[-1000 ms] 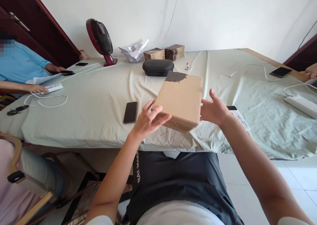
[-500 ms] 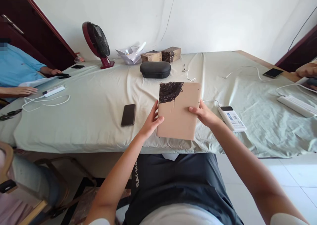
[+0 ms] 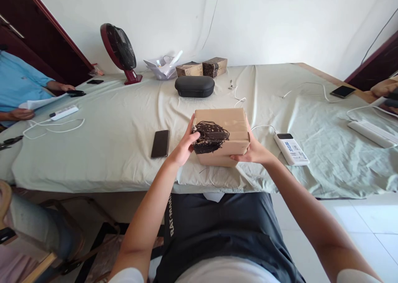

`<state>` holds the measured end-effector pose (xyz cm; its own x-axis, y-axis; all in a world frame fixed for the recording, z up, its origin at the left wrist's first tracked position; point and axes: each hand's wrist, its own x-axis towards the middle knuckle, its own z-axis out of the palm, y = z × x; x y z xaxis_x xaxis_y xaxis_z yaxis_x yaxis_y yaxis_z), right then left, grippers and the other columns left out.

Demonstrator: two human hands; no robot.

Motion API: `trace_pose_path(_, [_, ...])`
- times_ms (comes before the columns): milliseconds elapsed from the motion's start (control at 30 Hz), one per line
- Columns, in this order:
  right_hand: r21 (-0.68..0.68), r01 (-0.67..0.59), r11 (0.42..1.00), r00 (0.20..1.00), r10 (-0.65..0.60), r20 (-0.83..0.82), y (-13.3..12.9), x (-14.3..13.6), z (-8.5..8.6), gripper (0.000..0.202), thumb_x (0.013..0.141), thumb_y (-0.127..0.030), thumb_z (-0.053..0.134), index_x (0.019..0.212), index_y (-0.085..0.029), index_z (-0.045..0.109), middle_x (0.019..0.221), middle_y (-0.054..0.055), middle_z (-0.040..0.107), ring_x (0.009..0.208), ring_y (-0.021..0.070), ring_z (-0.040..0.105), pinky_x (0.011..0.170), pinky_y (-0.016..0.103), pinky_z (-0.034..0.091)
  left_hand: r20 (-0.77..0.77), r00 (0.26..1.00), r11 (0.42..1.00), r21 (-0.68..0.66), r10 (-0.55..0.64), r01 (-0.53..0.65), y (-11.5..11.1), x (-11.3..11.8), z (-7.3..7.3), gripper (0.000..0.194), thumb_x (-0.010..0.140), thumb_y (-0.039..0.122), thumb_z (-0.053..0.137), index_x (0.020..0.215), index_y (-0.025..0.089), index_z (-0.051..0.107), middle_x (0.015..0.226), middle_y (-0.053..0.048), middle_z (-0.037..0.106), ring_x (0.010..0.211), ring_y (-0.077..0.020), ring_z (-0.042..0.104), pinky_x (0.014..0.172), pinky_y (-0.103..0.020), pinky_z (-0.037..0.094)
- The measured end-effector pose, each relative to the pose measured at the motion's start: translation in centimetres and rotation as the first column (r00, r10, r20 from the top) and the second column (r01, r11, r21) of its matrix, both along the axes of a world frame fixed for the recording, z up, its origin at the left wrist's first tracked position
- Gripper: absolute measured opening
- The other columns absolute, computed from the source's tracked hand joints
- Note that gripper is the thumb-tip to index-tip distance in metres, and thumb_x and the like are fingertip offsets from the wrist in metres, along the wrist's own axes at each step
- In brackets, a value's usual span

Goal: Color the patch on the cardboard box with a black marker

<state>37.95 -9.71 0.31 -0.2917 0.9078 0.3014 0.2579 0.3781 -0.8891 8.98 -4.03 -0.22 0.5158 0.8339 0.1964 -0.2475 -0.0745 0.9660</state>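
Between my two hands is a brown cardboard box (image 3: 222, 123), near the front edge of the table. Black scribbled marks cover part of its top and front face at the left. My left hand (image 3: 184, 147) grips the left side, its thumb on the scribbled corner. My right hand (image 3: 252, 148) holds the right side, with the thumb across the lower front and the other fingers mostly hidden behind the box. To the left of the box lies a black phone (image 3: 160, 144). A white power bank (image 3: 291, 149) with a cable lies to the right.
At the back stand a dark red fan (image 3: 120, 52), a plastic bag (image 3: 164, 69), two cardboard boxes (image 3: 215, 67) and a black case (image 3: 195, 86). A person in a blue shirt (image 3: 23, 81) is at the left; another person's hand (image 3: 385, 86) shows at the right edge.
The box has been tipped in my hands, so its top now faces up and its front shows less. At the left, the other person's near hand has drawn back onto the paper.
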Motion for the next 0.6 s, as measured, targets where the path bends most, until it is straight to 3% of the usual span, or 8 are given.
trace_pose_path(67, [0.031, 0.01, 0.999, 1.0, -0.011, 0.028, -0.1, -0.5, -0.1, 0.151, 0.065, -0.062, 0.099, 0.178, -0.036, 0.003, 0.187, 0.01, 0.018, 0.175, 0.0398, 0.001, 0.138, 0.064, 0.023, -0.04, 0.998, 0.999, 0.002, 0.038, -0.038, 0.2, 0.4, 0.8, 0.098, 0.086, 0.048, 0.066, 0.175, 0.039, 0.027, 0.173, -0.003, 0.051, 0.15, -0.0375, 0.059, 0.115, -0.056, 0.058])
trace_pose_path(200, [0.045, 0.017, 0.999, 0.999, -0.018, 0.039, -0.4, -1.1, -0.2, 0.156, 0.066, -0.062, 0.098, 0.178, -0.034, -0.005, 0.188, 0.01, 0.012, 0.175, 0.0388, -0.005, 0.138, 0.062, 0.023, -0.117, 0.992, 0.998, 0.062, 0.04, -0.033, 0.4, 0.0, 1.4, 0.099, 0.081, 0.033, 0.058, 0.175, 0.037, 0.029, 0.165, -0.002, 0.061, 0.136, -0.0326, 0.07, 0.104, -0.051, 0.065])
trace_pose_path(367, [0.067, 0.023, 0.997, 0.996, -0.028, 0.082, -0.6, -1.5, -0.2, 0.159, 0.064, -0.063, 0.098, 0.179, -0.032, -0.007, 0.188, 0.009, 0.009, 0.175, 0.0384, -0.006, 0.14, 0.061, 0.016, -0.233, 0.965, 0.952, 0.302, 0.121, -0.047, 0.2, -1.1, 1.9, 0.102, 0.08, 0.021, 0.055, 0.174, 0.047, 0.027, 0.17, 0.005, 0.055, 0.142, -0.0237, 0.066, 0.113, -0.044, 0.061])
trace_pose_path(600, [0.081, 0.022, 0.996, 0.996, -0.029, 0.083, -0.3, -1.6, -0.7, 0.161, 0.062, -0.064, 0.099, 0.178, -0.033, -0.008, 0.189, 0.006, -0.001, 0.175, 0.0362, -0.014, 0.141, 0.058, 0.008, -0.166, 0.986, 0.976, 0.216, 0.026, 0.011, 0.2, -1.5, 1.4, 0.097, 0.087, 0.026, 0.046, 0.177, 0.047, 0.015, 0.182, 0.013, 0.031, 0.147, -0.0277, 0.064, 0.108, -0.048, 0.065])
